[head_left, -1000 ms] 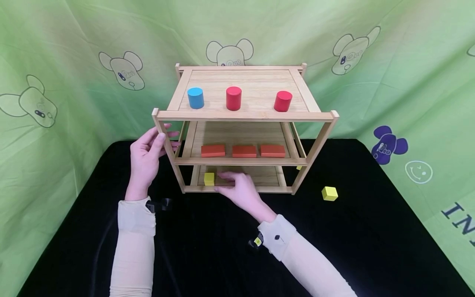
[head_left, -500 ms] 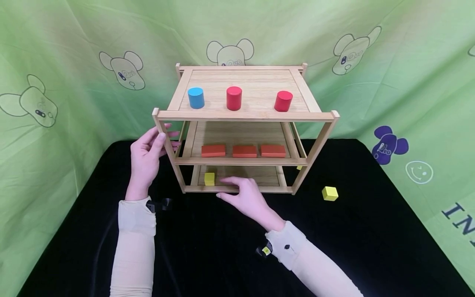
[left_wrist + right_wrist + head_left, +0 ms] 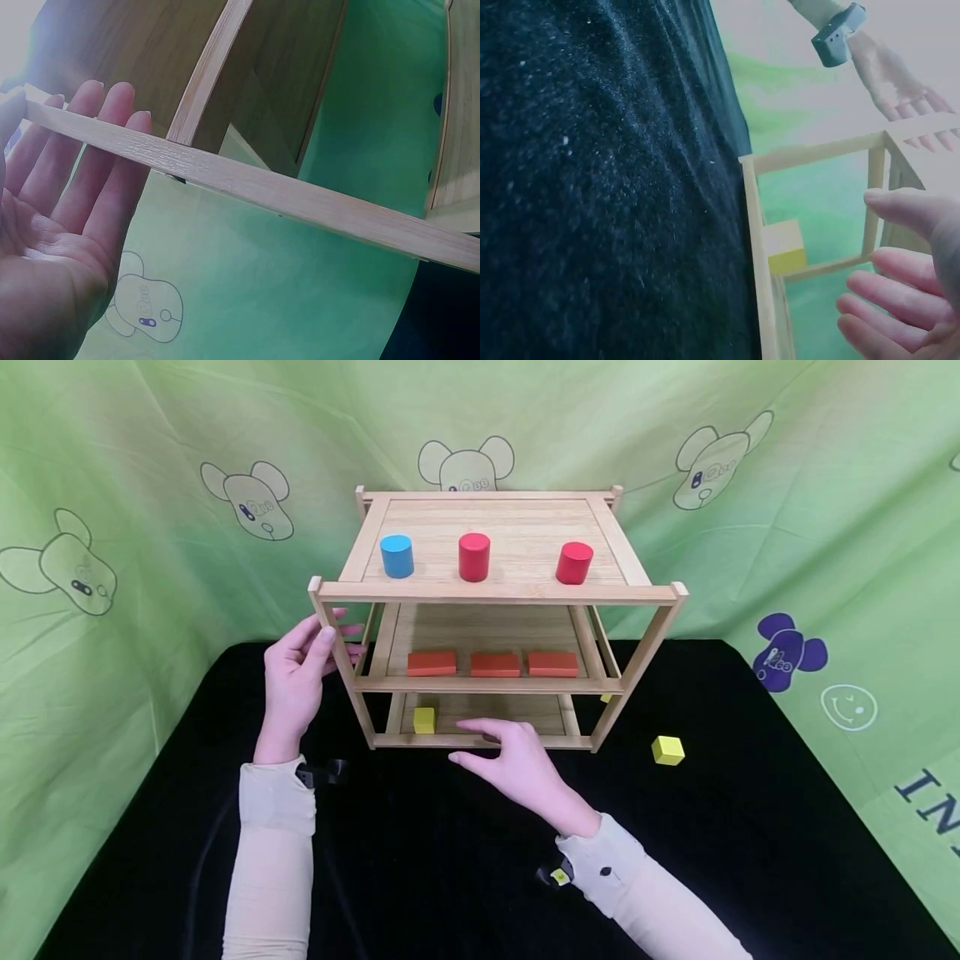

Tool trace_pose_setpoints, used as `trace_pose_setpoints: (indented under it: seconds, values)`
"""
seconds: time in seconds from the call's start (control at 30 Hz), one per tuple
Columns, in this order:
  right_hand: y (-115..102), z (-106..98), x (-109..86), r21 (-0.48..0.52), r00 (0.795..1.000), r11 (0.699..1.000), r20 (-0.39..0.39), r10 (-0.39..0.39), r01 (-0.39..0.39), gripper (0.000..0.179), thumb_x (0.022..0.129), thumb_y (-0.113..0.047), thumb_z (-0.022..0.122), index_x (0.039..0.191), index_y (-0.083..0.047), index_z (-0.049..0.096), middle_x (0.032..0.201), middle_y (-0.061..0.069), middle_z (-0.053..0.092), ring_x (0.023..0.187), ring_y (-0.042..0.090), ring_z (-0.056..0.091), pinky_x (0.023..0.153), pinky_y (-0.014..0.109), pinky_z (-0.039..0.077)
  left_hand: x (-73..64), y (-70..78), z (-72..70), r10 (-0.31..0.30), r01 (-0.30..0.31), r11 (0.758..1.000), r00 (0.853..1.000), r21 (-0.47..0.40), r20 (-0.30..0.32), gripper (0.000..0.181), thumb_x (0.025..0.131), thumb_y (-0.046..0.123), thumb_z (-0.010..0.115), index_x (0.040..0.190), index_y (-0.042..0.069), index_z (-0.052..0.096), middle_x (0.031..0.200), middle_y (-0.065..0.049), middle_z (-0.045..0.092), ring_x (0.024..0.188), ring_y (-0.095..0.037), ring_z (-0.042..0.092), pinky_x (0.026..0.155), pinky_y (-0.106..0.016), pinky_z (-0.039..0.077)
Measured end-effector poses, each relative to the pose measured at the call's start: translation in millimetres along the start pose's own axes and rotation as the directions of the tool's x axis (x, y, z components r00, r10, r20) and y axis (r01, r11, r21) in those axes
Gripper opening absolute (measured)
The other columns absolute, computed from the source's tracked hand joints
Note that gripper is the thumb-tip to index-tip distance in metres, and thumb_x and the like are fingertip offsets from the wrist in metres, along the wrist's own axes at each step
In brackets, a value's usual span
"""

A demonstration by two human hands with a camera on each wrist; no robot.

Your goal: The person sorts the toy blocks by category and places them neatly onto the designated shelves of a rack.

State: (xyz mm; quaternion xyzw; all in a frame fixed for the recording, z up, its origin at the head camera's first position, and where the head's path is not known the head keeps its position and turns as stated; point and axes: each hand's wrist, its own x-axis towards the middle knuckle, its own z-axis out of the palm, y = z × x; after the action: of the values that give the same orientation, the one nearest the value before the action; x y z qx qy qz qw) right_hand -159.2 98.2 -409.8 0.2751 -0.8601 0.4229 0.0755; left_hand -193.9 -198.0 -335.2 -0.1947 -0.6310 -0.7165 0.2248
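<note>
A three-tier wooden shelf [image 3: 487, 594] stands on the black cloth. My left hand [image 3: 292, 681] holds its front left post, thumb in front and fingers behind; the left wrist view shows the fingertips past the post [image 3: 225, 176]. My right hand [image 3: 517, 764] is in front of the bottom tier, thumb and fingers apart, with nothing between them. To its left, a yellow cube [image 3: 424, 720] sits at the left of the bottom tier, apart from the fingers; the right wrist view shows this yellow cube [image 3: 786, 247] too.
On the top tier stand a blue cylinder [image 3: 397, 557] and two red cylinders [image 3: 474, 557]. Three red-orange blocks [image 3: 495, 665] line the middle tier. Another yellow cube [image 3: 667, 750] lies on the black cloth [image 3: 420, 860] at right; one more shows partly behind the right post.
My right hand has drawn back from the yellow cube on the bottom tier, moving right and toward me, its fingers parting. The cube stays put. My left hand keeps its place on the post.
</note>
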Motion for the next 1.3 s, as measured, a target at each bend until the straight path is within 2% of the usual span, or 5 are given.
trace_pose_setpoints:
  seconds: [0.17,0.37,0.77,1.0,1.3]
  values:
    - [3.3,-6.6,-4.9,-0.008,1.000,1.000,-0.003,0.007,-0.007,0.042,0.087,-0.037,0.083,0.122,-0.016,0.076,0.120,-0.003,0.072,0.078,0.017,0.067,0.086,0.043,0.057,0.2,0.6,0.2,-0.005,0.005,1.000,1.000,-0.007,0.000,0.028,0.106,0.014,0.057,0.127,-0.002,0.068,0.108,-0.017,0.074,0.086,-0.026,0.075,0.081,-0.035,0.061]
    - [5.7,-16.8,-9.5,-0.023,1.000,0.999,-0.009,0.022,-0.023,0.042,0.087,-0.040,0.083,0.122,-0.017,0.076,0.119,-0.004,0.072,0.097,0.019,0.070,0.089,0.043,0.056,-0.1,0.7,1.2,-0.004,0.004,1.000,1.000,-0.003,-0.011,0.028,0.106,0.013,0.057,0.126,-0.002,0.068,0.107,-0.016,0.074,0.085,-0.027,0.075,0.079,-0.036,0.062]
    - [10.6,-38.4,-20.9,-0.043,0.997,0.997,-0.048,0.058,-0.060,0.044,0.088,-0.040,0.082,0.122,-0.014,0.076,0.119,-0.001,0.072,0.098,0.020,0.069,0.086,0.045,0.056,-1.5,1.7,3.7,-0.017,0.016,1.000,0.999,-0.017,-0.040,0.028,0.105,0.011,0.057,0.126,-0.005,0.067,0.106,-0.015,0.075,0.083,-0.029,0.075,0.078,-0.039,0.062]
    - [11.8,-50.8,-26.6,-0.066,0.995,0.997,-0.094,0.037,-0.043,0.041,0.085,-0.035,0.085,0.120,-0.015,0.077,0.115,-0.001,0.074,0.083,0.022,0.070,0.078,0.044,0.057,-1.5,1.0,3.0,-0.018,0.017,1.000,0.999,-0.015,-0.037,0.030,0.105,0.011,0.057,0.127,-0.009,0.065,0.105,-0.014,0.075,0.084,-0.032,0.075,0.077,-0.038,0.062]
    - [11.0,-68.0,-33.6,-0.119,0.988,0.993,-0.156,0.001,-0.019,0.039,0.084,-0.031,0.087,0.118,-0.014,0.077,0.113,-0.003,0.075,0.108,0.014,0.068,0.088,0.041,0.057,-1.1,1.2,2.4,-0.014,0.014,1.000,0.999,-0.010,-0.032,0.029,0.105,0.012,0.057,0.127,-0.005,0.067,0.106,-0.015,0.075,0.083,-0.031,0.075,0.077,-0.039,0.062]
